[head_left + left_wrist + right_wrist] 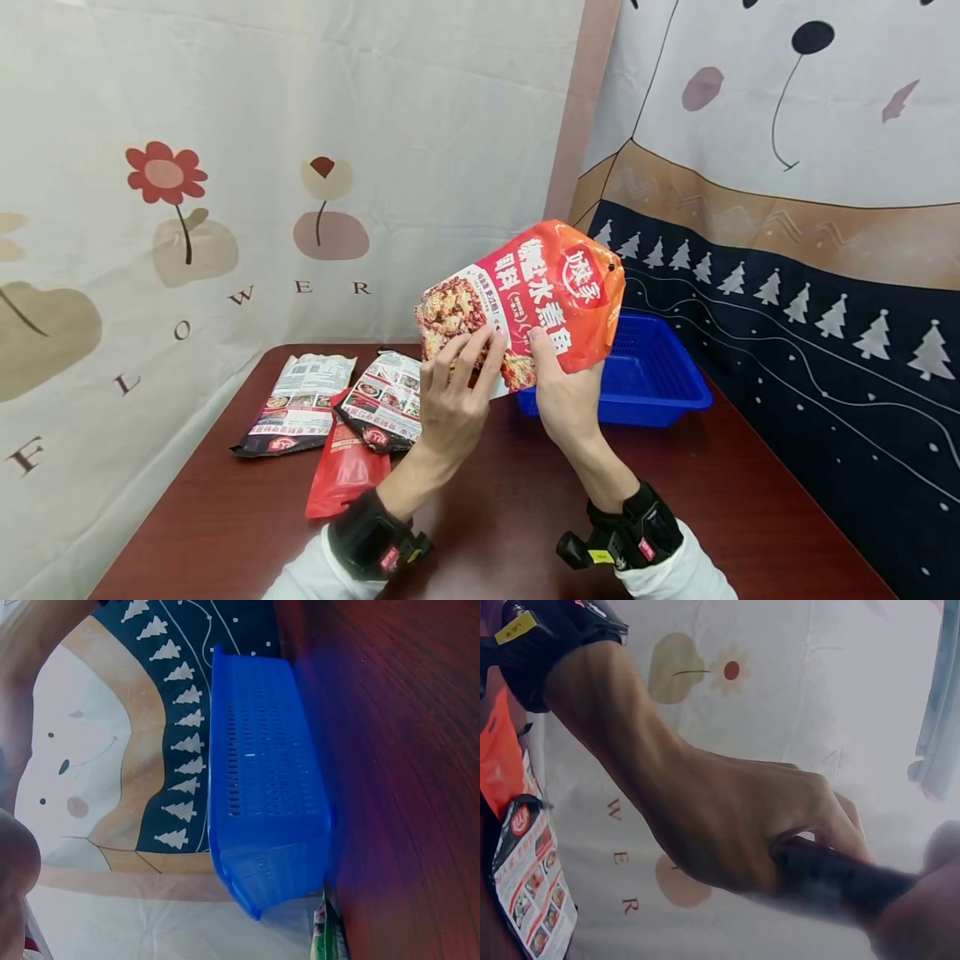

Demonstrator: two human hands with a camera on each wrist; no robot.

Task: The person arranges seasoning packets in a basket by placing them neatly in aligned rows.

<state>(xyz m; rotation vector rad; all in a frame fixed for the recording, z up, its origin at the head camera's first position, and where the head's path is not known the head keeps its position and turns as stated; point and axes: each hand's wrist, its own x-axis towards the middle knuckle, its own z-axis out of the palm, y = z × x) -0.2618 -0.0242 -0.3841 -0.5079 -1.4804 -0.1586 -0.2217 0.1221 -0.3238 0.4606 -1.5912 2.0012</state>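
A red and orange seasoning packet with a food picture and white lettering is held up, tilted, above the table in the head view. My left hand grips its lower left part, fingers spread over the printed front. At the lower right, my right hand pinches the packet, thumb on the front and the other fingers hidden behind. In the right wrist view the left hand bends round the packet's dark, blurred edge. The left wrist view catches the right forearm at its upper left.
A blue plastic basket stands on the dark red table, behind the right hand. To the left lie two black-and-white packets and a red packet, partly overlapping. Printed cloth hangs behind and on the right.
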